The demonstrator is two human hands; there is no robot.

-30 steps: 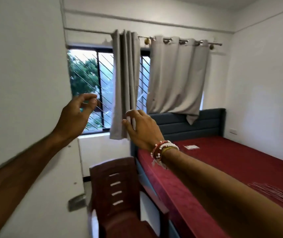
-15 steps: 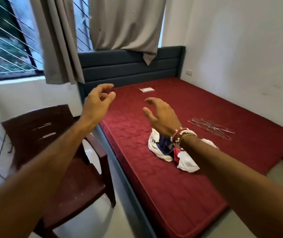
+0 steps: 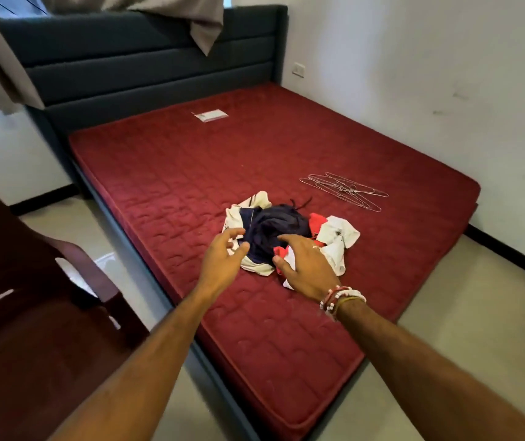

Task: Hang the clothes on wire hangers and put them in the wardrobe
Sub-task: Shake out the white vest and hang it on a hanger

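A: Where do the clothes lie, and what is around them?

B: The clothes [image 3: 286, 230] lie in one crumpled heap on the red mattress [image 3: 175, 173], nearer its long edge on the person's side than its edge by the wall. White, navy and red cloth shows, but the number of garments cannot be told. The wire hangers [image 3: 344, 190] lie flat in one tangled bunch just beyond the heap, toward the wall-side edge and apart from it. There are several, too interlaced to count.

A: And the hands?

B: Both reach over the near edge. The left hand [image 3: 223, 259] hovers at the heap's left side with fingers spread and loosely curved, holding nothing. The right hand [image 3: 302, 268] is spread wide over the heap's near part and also grips nothing. Whether either touches the cloth cannot be told. A few beaded bracelets [image 3: 340, 299] circle the right wrist.

A: Does anything stand in the way?

B: One dark brown chair [image 3: 31, 313] stands on the floor at the left, just beside the mattress's near edge and next to the left forearm. One white label [image 3: 210, 116] lies near the head edge. One dark padded headboard [image 3: 143, 68] rises behind it, and a grey curtain [image 3: 203, 30] hangs over its top. One socket [image 3: 298, 70] sits on the white wall [image 3: 414, 74].
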